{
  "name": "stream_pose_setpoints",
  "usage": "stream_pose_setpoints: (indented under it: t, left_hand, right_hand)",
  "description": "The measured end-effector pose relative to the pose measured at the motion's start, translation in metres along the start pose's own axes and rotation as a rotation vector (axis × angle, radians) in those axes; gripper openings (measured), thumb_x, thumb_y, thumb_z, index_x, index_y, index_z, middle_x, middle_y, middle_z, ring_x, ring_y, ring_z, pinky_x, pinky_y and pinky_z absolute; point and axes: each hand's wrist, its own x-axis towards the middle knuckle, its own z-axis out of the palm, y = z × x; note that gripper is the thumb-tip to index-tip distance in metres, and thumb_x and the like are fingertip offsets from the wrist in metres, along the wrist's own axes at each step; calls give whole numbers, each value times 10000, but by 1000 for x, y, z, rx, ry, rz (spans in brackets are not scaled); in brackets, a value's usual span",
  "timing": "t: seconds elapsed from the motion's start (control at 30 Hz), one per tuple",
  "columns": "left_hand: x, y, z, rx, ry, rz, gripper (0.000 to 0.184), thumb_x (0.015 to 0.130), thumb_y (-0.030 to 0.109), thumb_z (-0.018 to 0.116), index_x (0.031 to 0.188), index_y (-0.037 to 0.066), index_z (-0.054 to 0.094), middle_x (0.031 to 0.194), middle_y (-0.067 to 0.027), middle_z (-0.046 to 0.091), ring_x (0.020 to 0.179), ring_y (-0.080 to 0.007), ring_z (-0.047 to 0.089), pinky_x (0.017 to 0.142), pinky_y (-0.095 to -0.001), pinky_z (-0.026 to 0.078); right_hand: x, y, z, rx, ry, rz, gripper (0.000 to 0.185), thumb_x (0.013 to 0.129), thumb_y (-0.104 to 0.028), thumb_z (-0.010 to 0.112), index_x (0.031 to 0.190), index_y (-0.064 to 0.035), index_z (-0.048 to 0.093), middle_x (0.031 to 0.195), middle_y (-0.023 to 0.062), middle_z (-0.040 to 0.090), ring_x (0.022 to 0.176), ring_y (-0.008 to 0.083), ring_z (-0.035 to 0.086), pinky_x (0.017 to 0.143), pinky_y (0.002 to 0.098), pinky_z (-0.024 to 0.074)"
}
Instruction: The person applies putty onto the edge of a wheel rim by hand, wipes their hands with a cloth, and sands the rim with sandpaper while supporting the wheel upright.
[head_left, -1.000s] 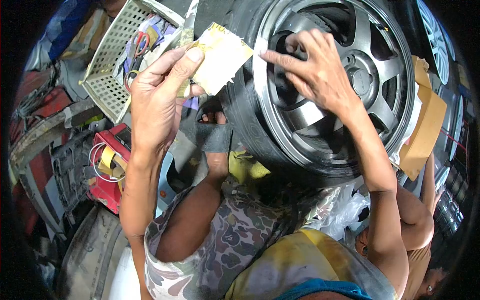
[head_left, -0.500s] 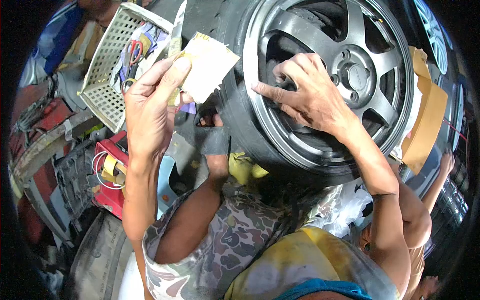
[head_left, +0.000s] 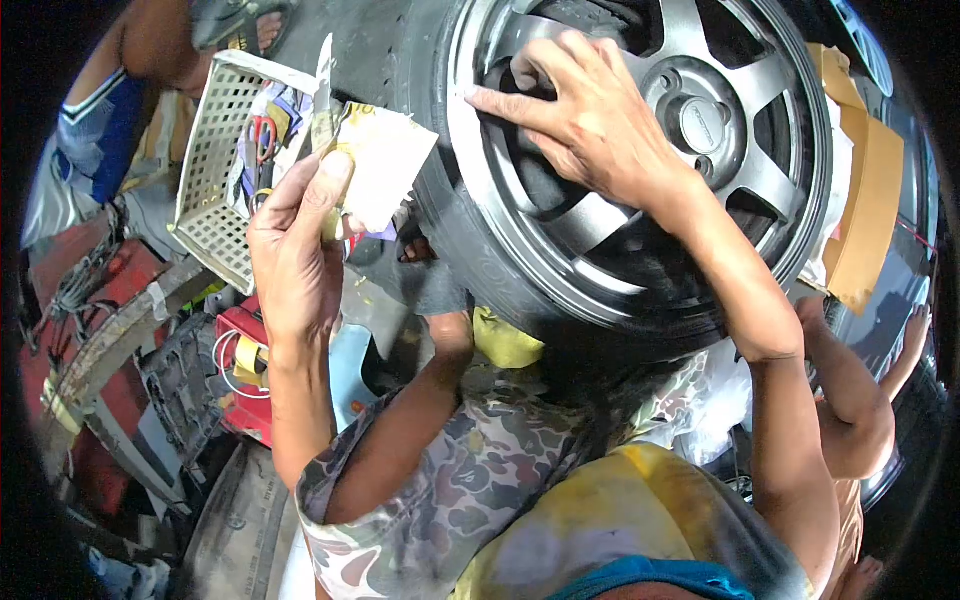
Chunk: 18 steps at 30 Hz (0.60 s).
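Yellow-white, torn, square paper (head_left: 385,165) is pinched by the left hand (head_left: 300,235). The right hand (head_left: 600,130) spreads, one fingertip on the round silver metal rim (head_left: 463,140); soft, slow touching should work best.

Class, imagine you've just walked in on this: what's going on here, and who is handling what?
A person seated or crouched by a grey wheel pinches a pale, ragged-edged sheet between the thumb and fingers of the left hand. The right hand is over the spokes, its index fingertip seemingly touching the bright rim. The sheet is held up, apart from the wheel. A white basket holding red-handled scissors sits beyond the left hand.
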Motion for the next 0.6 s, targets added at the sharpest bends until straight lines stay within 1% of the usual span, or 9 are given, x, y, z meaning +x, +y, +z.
stream_pose_setpoints:
  t: [0.07,0.1,0.17,0.23,0.3,0.37,0.47,0.5,0.6]
  left_hand:
    - [0,0,-2,19,-40,7,322,980,145,722,1263,-6,685,1077,-40,750,832,-64,705,661,-209,571]
    - [0,0,-2,21,-40,6,322,980,145,722,1263,-6,685,1077,-40,750,832,-64,705,661,-209,571]
    - [1,0,-3,-23,-72,13,340,986,115,714,1263,-78,671,1070,-99,755,834,-102,712,662,-231,564]
    - [0,0,-3,-13,-57,13,344,985,118,716,1264,-77,670,1075,-99,755,835,-101,712,663,-231,564]
    - [0,1,1,-6,-41,13,347,984,122,718,1264,-77,669,1079,-100,754,836,-101,712,663,-230,564]
    - [-2,3,6,33,-5,-3,308,970,164,741,1241,23,704,1016,1,747,764,-27,677,614,-177,543]
    - [-3,5,7,21,-9,2,298,962,159,751,1227,30,711,1014,2,751,755,-21,679,608,-171,544]
    - [-4,5,7,18,-4,3,298,962,159,751,1227,30,711,1014,2,751,755,-21,679,608,-171,544]
    - [-4,4,2,17,24,-4,290,956,153,757,1214,27,714,1021,-13,756,769,-22,688,615,-169,556]
  right_hand:
    - [-9,-8,-3,25,-43,0,536,792,-207,744,1321,-273,684,1192,70,541,1100,262,516,862,428,402]
    - [-14,-10,-2,50,-9,-26,570,757,-199,765,1317,-271,685,1157,67,533,1074,265,512,838,418,399]
    - [-19,-18,-11,100,-50,-30,577,755,-195,767,1321,-270,682,1134,67,526,1057,267,508,834,417,398]
    - [-22,-24,-17,196,-83,-43,585,757,-179,765,1329,-264,675,1078,67,509,1012,272,499,824,418,398]
    - [-19,-22,-20,220,-83,-19,574,758,-173,763,1320,-256,682,1077,71,511,1009,276,500,823,419,398]
    - [-14,-17,-16,261,-34,9,549,765,-148,755,1304,-232,695,1075,85,520,998,293,507,823,427,399]
    - [-6,-10,-4,250,-3,35,552,771,-145,752,1313,-223,686,1092,96,531,1017,305,515,830,432,401]
    - [-6,-12,-3,219,-46,56,561,779,-148,747,1329,-226,670,1119,103,537,1049,311,522,838,430,404]
    - [-11,-17,-6,159,-78,-25,547,786,-166,745,1324,-230,672,1135,98,531,1060,301,519,841,418,406]
